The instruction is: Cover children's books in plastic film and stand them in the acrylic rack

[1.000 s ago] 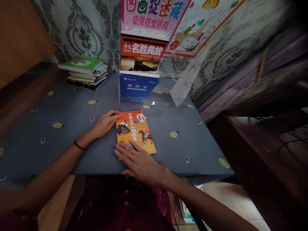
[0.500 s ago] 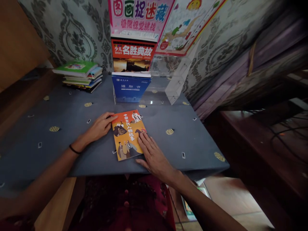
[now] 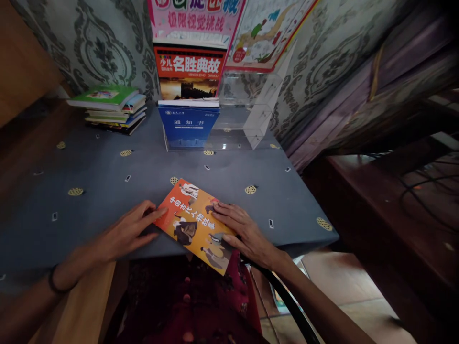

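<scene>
An orange storybook (image 3: 196, 215) with white Chinese characters and drawn figures lies slanted at the front of the table, its lower corner jutting past the edge. My left hand (image 3: 131, 229) is at its left corner, the index fingertip resting on the cover and the thumb held apart below. Across the book's right side lies my right hand (image 3: 247, 231), its fingers extended flat on the cover and the thumb spread over the lower part. Both hands are open.
A clear display rack (image 3: 251, 126) at the back holds a blue booklet (image 3: 189, 126), a red book (image 3: 189, 71) and larger picture books. A stack of books (image 3: 103, 98) sits back left on the patterned tablecloth (image 3: 139, 172). Dark furniture with cables (image 3: 412, 191) stands right.
The book has turned counterclockwise and slid toward me, so a corner now overhangs the edge. Both hands moved nearer with it. My view has shifted slightly.
</scene>
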The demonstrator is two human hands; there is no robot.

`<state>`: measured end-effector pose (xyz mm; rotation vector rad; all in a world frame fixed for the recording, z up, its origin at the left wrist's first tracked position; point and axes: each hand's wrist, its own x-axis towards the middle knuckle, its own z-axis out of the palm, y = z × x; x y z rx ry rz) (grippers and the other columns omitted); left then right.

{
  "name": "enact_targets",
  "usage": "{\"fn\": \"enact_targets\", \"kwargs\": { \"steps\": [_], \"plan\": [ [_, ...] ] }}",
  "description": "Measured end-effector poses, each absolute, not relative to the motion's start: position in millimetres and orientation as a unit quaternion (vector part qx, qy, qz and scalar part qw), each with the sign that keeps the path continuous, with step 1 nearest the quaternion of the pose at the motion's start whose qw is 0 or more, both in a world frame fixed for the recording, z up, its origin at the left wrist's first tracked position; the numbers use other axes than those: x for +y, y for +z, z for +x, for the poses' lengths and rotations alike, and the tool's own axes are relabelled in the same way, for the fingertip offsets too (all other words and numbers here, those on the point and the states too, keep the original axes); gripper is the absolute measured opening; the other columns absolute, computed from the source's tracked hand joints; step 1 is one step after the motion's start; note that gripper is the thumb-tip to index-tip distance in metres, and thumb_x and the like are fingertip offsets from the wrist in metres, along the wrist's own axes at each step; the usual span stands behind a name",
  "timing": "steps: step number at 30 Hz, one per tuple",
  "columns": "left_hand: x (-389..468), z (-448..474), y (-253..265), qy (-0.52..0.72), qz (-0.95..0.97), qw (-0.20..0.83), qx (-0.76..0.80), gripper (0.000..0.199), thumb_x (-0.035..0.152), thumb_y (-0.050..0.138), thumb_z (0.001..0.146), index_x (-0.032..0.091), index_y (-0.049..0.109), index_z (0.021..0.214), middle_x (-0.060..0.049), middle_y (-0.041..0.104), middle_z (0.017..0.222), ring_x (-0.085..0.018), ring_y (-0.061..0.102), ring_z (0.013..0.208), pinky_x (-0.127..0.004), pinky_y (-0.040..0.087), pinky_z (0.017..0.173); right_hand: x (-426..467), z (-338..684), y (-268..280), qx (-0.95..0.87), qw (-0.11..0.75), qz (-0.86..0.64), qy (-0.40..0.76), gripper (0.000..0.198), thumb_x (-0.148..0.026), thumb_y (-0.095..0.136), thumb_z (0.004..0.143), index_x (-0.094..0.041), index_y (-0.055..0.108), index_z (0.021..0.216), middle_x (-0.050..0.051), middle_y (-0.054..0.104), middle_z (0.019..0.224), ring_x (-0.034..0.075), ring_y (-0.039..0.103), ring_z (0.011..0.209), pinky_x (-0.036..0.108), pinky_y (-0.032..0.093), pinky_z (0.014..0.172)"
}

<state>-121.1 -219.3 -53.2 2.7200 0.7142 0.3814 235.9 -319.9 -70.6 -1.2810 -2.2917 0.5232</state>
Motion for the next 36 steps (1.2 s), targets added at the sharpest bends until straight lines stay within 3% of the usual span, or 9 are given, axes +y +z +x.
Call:
{"fn": "enact_targets", "kwargs": {
  "steps": [4,8,12,15,21,26,31,33,36],
  "plan": [
    [-239,-118,-59,0.130,0.953,0.072,0.262,0.073,0.045,0.056,0.095,0.029,0.024,0.158,-0.017,0.040,0.151,-0.036,0.045,0.134,-0.054,0.047,0.105,-330,235,-69,-0.851,0.200,-0.452,0.177,0.077,-0.054,0.061,0.093,-0.026,0.030,0.158,0.012,0.039,0.160,0.030,0.033,0.149,0.054,0.030,0.121],
    [-252,-106,-69,0.125,0.957,0.029,0.259,0.086,0.060,0.055,0.092,0.020,0.019,0.159,-0.021,0.030,0.160,-0.040,0.034,0.144,-0.058,0.040,0.111,-342,233,-68,-0.870,0.161,-0.437,0.162,0.101,-0.052,0.078,0.080,-0.023,0.024,0.160,0.015,0.030,0.163,0.034,0.027,0.151,0.056,0.027,0.122],
    [-264,-95,-76,0.141,0.946,0.008,0.291,0.080,0.058,0.055,0.093,0.017,0.028,0.156,-0.022,0.035,0.157,-0.040,0.037,0.142,-0.057,0.043,0.108,-350,229,-70,-0.866,0.150,-0.458,0.134,0.087,-0.019,0.068,0.089,-0.029,0.020,0.160,0.011,0.032,0.163,0.028,0.027,0.151,0.053,0.031,0.121],
    [-270,-93,-75,0.159,0.936,0.018,0.314,0.072,0.057,0.057,0.093,0.017,0.041,0.150,-0.021,0.044,0.150,-0.038,0.048,0.132,-0.054,0.049,0.103,-353,230,-72,-0.863,0.173,-0.456,0.129,0.079,-0.010,0.059,0.092,-0.030,0.022,0.160,0.009,0.038,0.160,0.025,0.029,0.151,0.050,0.035,0.120],
    [-262,-105,-66,0.231,0.918,0.090,0.310,0.042,0.037,0.047,0.102,0.024,0.050,0.142,-0.012,0.064,0.134,-0.026,0.061,0.121,-0.049,0.051,0.103,-348,238,-60,-0.857,0.253,-0.423,0.150,0.055,-0.024,0.054,0.100,-0.027,0.040,0.153,0.011,0.053,0.150,0.025,0.044,0.143,0.049,0.048,0.111],
    [-252,-103,-58,0.201,0.945,0.095,0.240,0.071,0.056,0.062,0.091,0.023,0.041,0.151,-0.014,0.058,0.145,-0.034,0.047,0.140,-0.064,0.030,0.118,-326,234,-31,-0.854,0.311,-0.397,0.130,0.046,-0.035,0.054,0.101,-0.028,0.051,0.146,0.009,0.067,0.135,0.025,0.062,0.126,0.047,0.057,0.100],
    [-242,-98,-48,0.256,0.891,0.226,0.299,0.043,0.024,0.045,0.101,0.025,0.051,0.143,-0.009,0.064,0.138,-0.023,0.062,0.126,-0.043,0.054,0.104,-296,216,8,-0.841,0.348,-0.406,0.076,0.041,-0.048,0.056,0.099,-0.026,0.064,0.133,0.006,0.077,0.108,0.021,0.075,0.094,0.035,0.062,0.083],
    [-232,-97,-40,0.298,0.838,0.293,0.352,0.036,0.030,0.049,0.099,0.025,0.062,0.131,-0.006,0.071,0.127,-0.025,0.068,0.115,-0.042,0.057,0.098,-281,207,26,-0.823,0.377,-0.423,0.045,0.038,-0.048,0.058,0.098,-0.026,0.067,0.127,0.004,0.077,0.100,0.018,0.074,0.085,0.031,0.062,0.079],
    [-215,-93,-30,0.329,0.759,0.379,0.415,0.031,0.043,0.060,0.092,0.025,0.071,0.114,-0.004,0.076,0.115,-0.027,0.071,0.106,-0.045,0.057,0.096,-258,193,47,-0.790,0.430,-0.437,0.022,0.036,-0.047,0.065,0.094,-0.027,0.067,0.124,0.002,0.075,0.102,0.019,0.072,0.093,0.034,0.060,0.086]
  ]
}}
